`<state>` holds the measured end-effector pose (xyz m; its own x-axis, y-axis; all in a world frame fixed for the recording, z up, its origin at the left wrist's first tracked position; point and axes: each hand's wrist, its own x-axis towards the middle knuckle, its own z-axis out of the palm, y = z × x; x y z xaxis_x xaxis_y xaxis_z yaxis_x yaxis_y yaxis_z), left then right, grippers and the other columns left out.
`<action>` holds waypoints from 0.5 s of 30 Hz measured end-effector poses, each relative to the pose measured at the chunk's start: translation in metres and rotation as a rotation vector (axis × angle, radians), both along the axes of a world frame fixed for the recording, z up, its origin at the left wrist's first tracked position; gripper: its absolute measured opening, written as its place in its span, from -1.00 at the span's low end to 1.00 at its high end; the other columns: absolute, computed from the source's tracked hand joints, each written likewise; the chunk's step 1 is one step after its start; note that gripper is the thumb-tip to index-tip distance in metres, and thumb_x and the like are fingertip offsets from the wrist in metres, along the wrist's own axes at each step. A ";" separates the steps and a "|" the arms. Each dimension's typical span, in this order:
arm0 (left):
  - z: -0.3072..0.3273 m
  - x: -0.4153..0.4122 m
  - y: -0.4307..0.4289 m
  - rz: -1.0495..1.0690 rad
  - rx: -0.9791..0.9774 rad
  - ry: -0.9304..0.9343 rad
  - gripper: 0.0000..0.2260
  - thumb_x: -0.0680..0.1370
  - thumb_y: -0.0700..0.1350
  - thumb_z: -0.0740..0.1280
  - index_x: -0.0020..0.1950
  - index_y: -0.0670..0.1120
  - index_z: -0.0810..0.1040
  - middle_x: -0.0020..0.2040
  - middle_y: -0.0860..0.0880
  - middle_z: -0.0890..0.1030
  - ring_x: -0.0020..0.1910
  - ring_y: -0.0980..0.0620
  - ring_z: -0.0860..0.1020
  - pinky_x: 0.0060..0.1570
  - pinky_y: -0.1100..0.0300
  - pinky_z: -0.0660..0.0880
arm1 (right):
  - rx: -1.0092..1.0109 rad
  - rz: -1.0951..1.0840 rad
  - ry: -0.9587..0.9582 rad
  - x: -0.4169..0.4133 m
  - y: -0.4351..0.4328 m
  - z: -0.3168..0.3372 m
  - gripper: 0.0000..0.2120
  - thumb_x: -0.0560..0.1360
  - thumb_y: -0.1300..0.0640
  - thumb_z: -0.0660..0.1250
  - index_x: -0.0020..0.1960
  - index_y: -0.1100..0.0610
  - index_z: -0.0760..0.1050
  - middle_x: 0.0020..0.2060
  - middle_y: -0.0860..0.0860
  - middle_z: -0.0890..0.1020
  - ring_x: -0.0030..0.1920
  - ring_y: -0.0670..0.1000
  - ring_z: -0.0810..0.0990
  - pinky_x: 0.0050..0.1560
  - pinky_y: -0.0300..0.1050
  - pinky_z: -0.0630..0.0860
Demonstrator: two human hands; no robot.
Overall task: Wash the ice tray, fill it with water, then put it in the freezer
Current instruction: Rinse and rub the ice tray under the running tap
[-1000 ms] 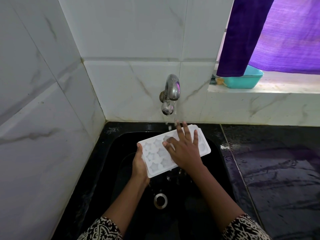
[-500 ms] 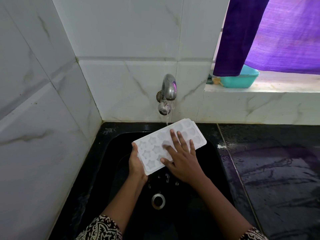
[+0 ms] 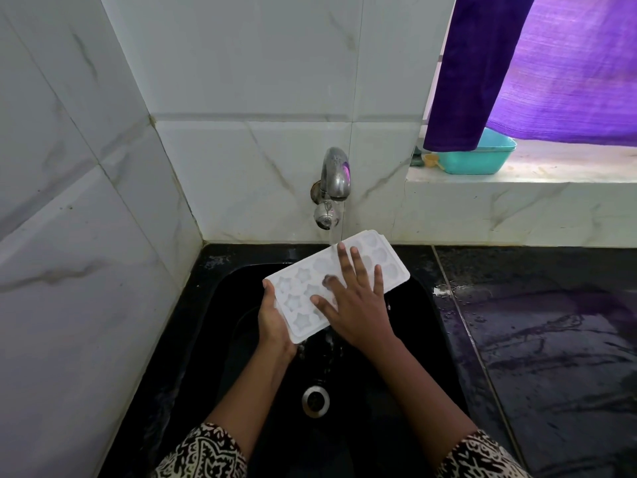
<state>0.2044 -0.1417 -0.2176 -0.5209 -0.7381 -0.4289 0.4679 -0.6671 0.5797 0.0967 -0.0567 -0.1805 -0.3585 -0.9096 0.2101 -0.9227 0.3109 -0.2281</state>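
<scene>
Head view. White ice tray: held over black sink, under running tap. Left hand: gripping the tray's near end. Right hand: flat on tray, fingers spread straight. Teal basin: on sill.

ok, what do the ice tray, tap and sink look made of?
Ice tray: white, slightly translucent plastic, probably; moulded star cells, matte. Tap: polished metal, mirror reflections. Sink: glossy black, stone or composite; cannot tell which.
</scene>
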 end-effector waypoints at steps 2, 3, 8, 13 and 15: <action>0.000 0.002 -0.004 0.020 -0.024 -0.015 -0.35 0.55 0.33 0.03 0.29 -0.17 0.49 0.17 -0.22 0.61 0.16 -0.26 0.56 0.21 -0.18 0.44 | 0.026 0.036 -0.003 -0.003 0.002 -0.002 -0.29 0.43 -0.40 -0.25 0.32 -0.11 0.39 0.50 -0.07 -0.31 0.45 -0.05 -0.46 0.38 0.14 -0.46; -0.002 0.003 -0.005 0.021 -0.034 -0.035 -0.35 0.55 0.33 0.04 0.30 -0.17 0.48 0.18 -0.22 0.60 0.16 -0.26 0.56 0.21 -0.19 0.44 | 0.016 0.036 0.003 -0.007 0.004 -0.002 -0.28 0.43 -0.41 -0.28 0.30 -0.13 0.42 0.49 -0.08 -0.32 0.44 -0.05 -0.47 0.37 0.13 -0.47; 0.002 -0.001 -0.001 0.004 -0.014 0.004 -0.35 0.54 0.34 0.02 0.26 -0.16 0.50 0.18 -0.23 0.60 0.16 -0.25 0.57 0.18 -0.16 0.46 | -0.064 -0.032 0.008 -0.005 0.002 -0.002 -0.34 0.46 -0.41 -0.22 0.23 -0.11 0.46 0.52 -0.07 -0.21 0.49 -0.07 -0.35 0.40 0.12 -0.41; 0.002 0.004 -0.007 0.006 -0.045 -0.009 -0.36 0.56 0.31 0.00 0.27 -0.17 0.49 0.21 -0.23 0.58 0.14 -0.23 0.57 0.15 -0.12 0.48 | 0.046 0.033 -0.012 -0.011 0.006 -0.002 -0.31 0.42 -0.39 -0.28 0.34 -0.19 0.35 0.46 -0.12 -0.38 0.42 -0.08 -0.50 0.37 0.13 -0.46; 0.002 0.003 -0.003 0.006 -0.038 -0.009 -0.36 0.56 0.32 0.00 0.30 -0.17 0.48 0.21 -0.24 0.58 0.15 -0.24 0.56 0.16 -0.13 0.47 | 0.012 -0.005 0.003 -0.012 0.003 0.000 -0.32 0.43 -0.38 -0.28 0.27 -0.17 0.43 0.51 -0.08 -0.30 0.46 -0.05 -0.45 0.37 0.13 -0.46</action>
<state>0.2076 -0.1450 -0.2157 -0.5127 -0.7571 -0.4049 0.4667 -0.6416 0.6087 0.0845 -0.0538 -0.1803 -0.3620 -0.9103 0.2007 -0.9219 0.3177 -0.2218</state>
